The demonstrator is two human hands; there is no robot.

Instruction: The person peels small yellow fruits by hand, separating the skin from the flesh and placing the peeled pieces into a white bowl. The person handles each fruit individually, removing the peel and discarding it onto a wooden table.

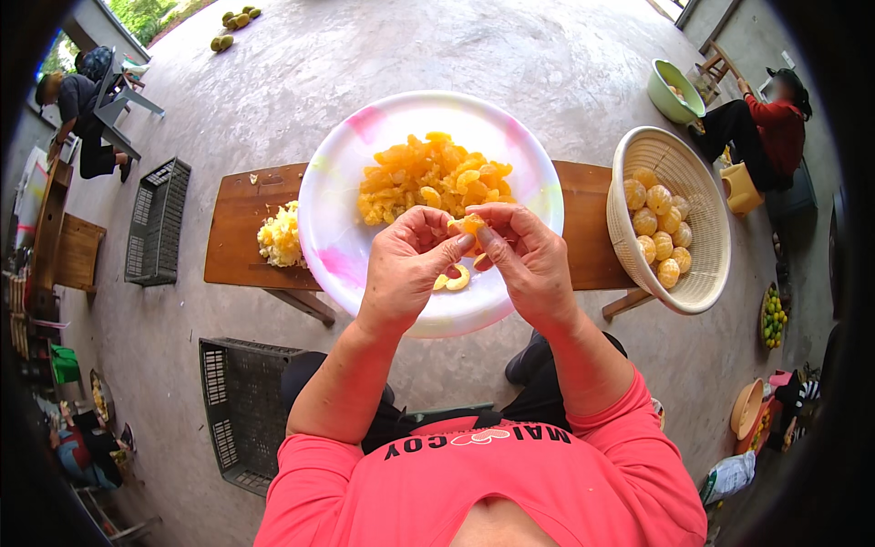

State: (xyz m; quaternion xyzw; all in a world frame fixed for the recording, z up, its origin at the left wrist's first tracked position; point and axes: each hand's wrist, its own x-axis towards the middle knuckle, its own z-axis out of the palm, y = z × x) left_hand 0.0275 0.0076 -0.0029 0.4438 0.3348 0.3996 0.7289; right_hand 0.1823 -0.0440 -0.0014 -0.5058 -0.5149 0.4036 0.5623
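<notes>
My left hand [413, 267] and my right hand [526, 263] meet over a large white plastic basin [335, 171] with pink and yellow patches. Between thumbs and fingers they both pinch a small orange citrus segment [469, 223]. A heap of skinned orange segments [437, 174] lies in the basin beyond my fingers. Closer to me, a few pale curved pieces of citrus [456, 279] rest on its bottom, partly hidden by my hands. To the left, a pile of pale membrane scraps [279, 236] touches the basin's side.
The basin stands on a narrow wooden bench [232, 219]. At its right end, a cream plastic basket [707, 232] holds several peeled citrus fruits [658, 199]. Black plastic crates [158, 219] sit on the concrete floor at left. A seated person [772, 130] is near a green basin [660, 96].
</notes>
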